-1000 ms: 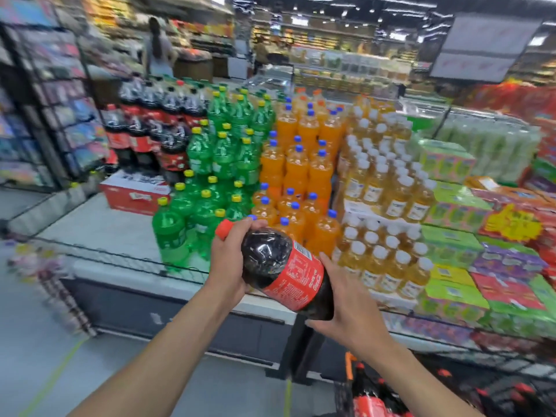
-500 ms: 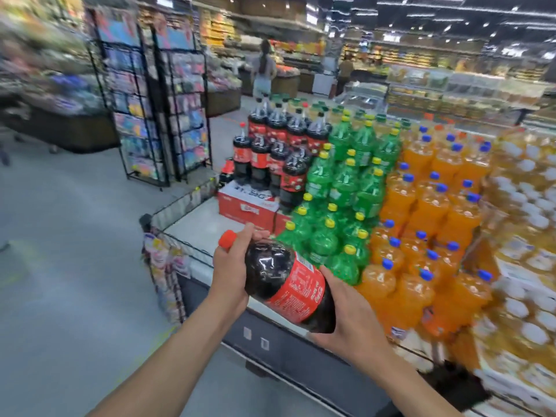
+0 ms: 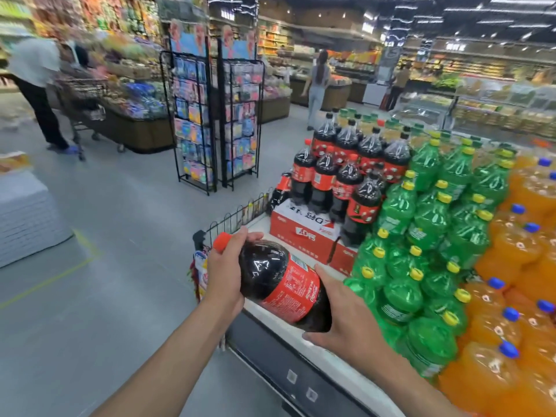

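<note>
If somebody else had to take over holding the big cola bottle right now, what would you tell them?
Left hand: grips the cola bottle at its neck, by the red cap.
Right hand: cups its base.
Bottle: on its side, in the air over the display corner, not set down.
To do: probably stand it with the other cola bottles by the red carton.

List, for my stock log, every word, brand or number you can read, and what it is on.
"Coca-Cola": label of the bottle held by the left hand and right hand; its fine print is too small.
"AD": front of the red box; the rest is unreadable.
Stacked bottles and rack cards: too blurred to read.
</note>
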A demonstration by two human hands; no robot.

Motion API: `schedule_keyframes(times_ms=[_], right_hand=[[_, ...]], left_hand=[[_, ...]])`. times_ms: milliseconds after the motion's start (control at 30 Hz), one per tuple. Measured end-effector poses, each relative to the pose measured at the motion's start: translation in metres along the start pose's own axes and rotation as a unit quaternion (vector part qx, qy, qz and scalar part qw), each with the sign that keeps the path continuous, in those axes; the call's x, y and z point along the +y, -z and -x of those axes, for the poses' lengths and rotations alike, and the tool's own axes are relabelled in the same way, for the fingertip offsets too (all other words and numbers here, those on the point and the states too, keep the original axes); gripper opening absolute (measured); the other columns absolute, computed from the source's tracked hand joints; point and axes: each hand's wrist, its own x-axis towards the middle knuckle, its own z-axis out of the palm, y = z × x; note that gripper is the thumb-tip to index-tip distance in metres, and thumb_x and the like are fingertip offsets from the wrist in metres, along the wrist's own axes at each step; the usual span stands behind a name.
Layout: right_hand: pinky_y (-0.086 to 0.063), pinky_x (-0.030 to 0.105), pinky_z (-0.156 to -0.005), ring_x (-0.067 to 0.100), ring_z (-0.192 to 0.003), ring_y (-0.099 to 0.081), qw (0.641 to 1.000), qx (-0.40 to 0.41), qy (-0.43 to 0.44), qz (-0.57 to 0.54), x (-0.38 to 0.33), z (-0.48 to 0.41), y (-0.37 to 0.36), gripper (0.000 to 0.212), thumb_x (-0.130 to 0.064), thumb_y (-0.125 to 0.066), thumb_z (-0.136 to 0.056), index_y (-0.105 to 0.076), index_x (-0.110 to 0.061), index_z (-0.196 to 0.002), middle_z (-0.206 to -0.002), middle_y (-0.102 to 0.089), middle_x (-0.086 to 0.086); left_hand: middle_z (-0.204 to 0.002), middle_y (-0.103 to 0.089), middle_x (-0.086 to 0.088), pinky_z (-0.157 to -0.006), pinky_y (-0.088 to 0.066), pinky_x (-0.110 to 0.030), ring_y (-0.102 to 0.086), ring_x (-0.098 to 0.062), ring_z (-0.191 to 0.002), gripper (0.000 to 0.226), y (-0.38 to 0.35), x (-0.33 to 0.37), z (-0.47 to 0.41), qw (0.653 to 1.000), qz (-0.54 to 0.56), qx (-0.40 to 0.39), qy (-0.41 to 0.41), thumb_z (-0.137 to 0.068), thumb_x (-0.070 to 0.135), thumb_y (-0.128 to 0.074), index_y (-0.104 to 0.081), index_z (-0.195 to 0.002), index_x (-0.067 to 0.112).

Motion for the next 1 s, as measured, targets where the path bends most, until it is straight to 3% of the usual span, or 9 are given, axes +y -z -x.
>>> schedule_keyframes(times_ms=[167,467,633,700,767,867,1000], right_hand=[[-0.041,0.04,-0.112,0.017,-0.137,-0.046,1.0,0.008,0.011,-0.01,0.024,-0.075,-0.021,0.123,-0.064,-0.076,-0.062,-0.003,-0.042,-0.16,-0.151,-0.046,-0.008],[-0.032,0.027,-0.116,0.01,-0.141,-0.039,0.998,0.003,-0.003,-0.056,0.08,-0.201,-0.048,0.128,-0.06,-0.081,-0.062,-0.001,-0.043,-0.16,-0.156,-0.039,-0.012],[-0.036,0.029,-0.116,0.003,-0.143,-0.037,0.992,0.025,-0.057,-0.112,0.108,-0.251,-0.064,0.125,-0.05,-0.087,-0.059,-0.013,-0.04,-0.16,-0.158,-0.035,-0.02],[-0.037,0.021,-0.112,-0.008,-0.139,-0.036,0.984,0.058,-0.082,-0.145,0.117,-0.267,-0.063,0.124,-0.043,-0.09,-0.057,-0.013,-0.051,-0.154,-0.151,-0.032,-0.036],[-0.039,0.016,-0.107,-0.013,-0.134,-0.039,0.974,0.086,-0.112,-0.177,0.126,-0.283,-0.063,0.122,-0.036,-0.092,-0.057,-0.013,-0.062,-0.146,-0.142,-0.035,-0.045],[-0.047,0.031,-0.109,-0.001,-0.137,-0.045,0.953,0.124,-0.171,-0.216,0.142,-0.308,-0.073,0.123,-0.032,-0.093,-0.056,-0.02,-0.047,-0.154,-0.146,-0.044,-0.027],[-0.053,0.042,-0.101,0.004,-0.13,-0.055,0.918,0.167,-0.267,-0.241,0.165,-0.341,-0.085,0.126,-0.038,-0.092,-0.055,-0.016,-0.048,-0.156,-0.143,-0.053,-0.021]], left_hand=[[-0.104,-0.078,-0.014,-0.079,-0.059,-0.044,-0.075,-0.033,-0.092,0.031,-0.007,-0.001,-0.077,1.0,-0.006,0.011,0.0,-0.098,0.027,-0.067,-0.072,-0.069,0.016],[-0.097,-0.078,-0.012,-0.081,-0.059,-0.043,-0.076,-0.035,-0.092,0.031,-0.045,-0.014,-0.217,0.999,-0.037,0.016,-0.015,-0.098,0.024,-0.066,-0.069,-0.069,0.014],[-0.104,-0.079,-0.014,-0.096,-0.057,-0.048,-0.076,-0.029,-0.098,0.02,-0.078,-0.015,-0.283,0.987,-0.123,-0.1,-0.028,-0.093,0.031,-0.073,-0.078,-0.077,0.021],[-0.107,-0.079,-0.01,-0.096,-0.056,-0.046,-0.075,-0.026,-0.099,0.011,-0.092,-0.019,-0.311,0.972,-0.155,-0.172,-0.038,-0.09,0.03,-0.07,-0.079,-0.089,0.025],[-0.112,-0.078,-0.011,-0.098,-0.055,-0.047,-0.074,-0.028,-0.105,0.021,-0.108,-0.023,-0.338,0.966,-0.155,-0.207,-0.03,-0.087,0.03,-0.07,-0.076,-0.103,0.019],[-0.114,-0.077,-0.014,-0.101,-0.055,-0.052,-0.073,-0.035,-0.109,0.044,-0.14,-0.032,-0.374,0.964,-0.144,-0.224,-0.026,-0.075,0.04,-0.082,-0.075,-0.109,0.012],[-0.103,-0.08,-0.007,-0.092,-0.059,-0.042,-0.076,-0.027,-0.1,0.021,-0.192,-0.045,-0.417,0.943,-0.177,-0.281,-0.025,-0.082,0.026,-0.086,-0.08,-0.101,0.018]])
